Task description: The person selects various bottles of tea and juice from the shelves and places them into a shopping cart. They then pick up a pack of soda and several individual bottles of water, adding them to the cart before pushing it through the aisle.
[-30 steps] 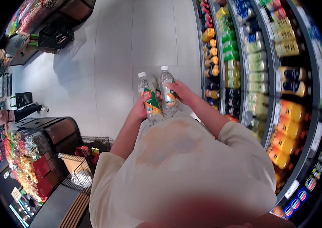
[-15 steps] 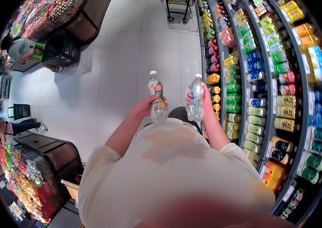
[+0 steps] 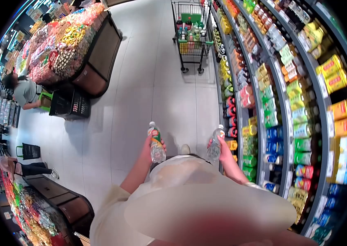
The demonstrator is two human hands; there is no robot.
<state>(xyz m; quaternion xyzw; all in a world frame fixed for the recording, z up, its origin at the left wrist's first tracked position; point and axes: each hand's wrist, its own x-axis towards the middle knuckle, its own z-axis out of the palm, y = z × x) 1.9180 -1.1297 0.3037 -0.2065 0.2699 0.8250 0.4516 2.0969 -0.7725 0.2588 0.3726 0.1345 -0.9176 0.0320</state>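
Note:
My left hand [image 3: 146, 148] is wrapped round a clear plastic bottle [image 3: 157, 150] with a white cap and a green, orange and white label. A second clear bottle [image 3: 213, 151], also white-capped, is gripped in my right hand [image 3: 225, 149]; its label is mostly covered by the fingers. Both bottles are held nearly upright in front of my waist, apart from each other. The right one is close beside the drink shelves [image 3: 290, 135]. Ahead in the aisle stands a wire shopping cart [image 3: 193, 46] loaded with several bottles.
Rows of bottled drinks line the shelves along the right. On the left are candy displays [image 3: 64, 45] on brown stands. One person [image 3: 26, 92] by a black basket [image 3: 70, 103] and another person [image 3: 11, 166] are there, with a second black basket [image 3: 30, 151] on the floor.
The view has tilted up and moved ahead, showing more of the cart. My hands, each still holding its bottle, have spread apart and sit lower in view.

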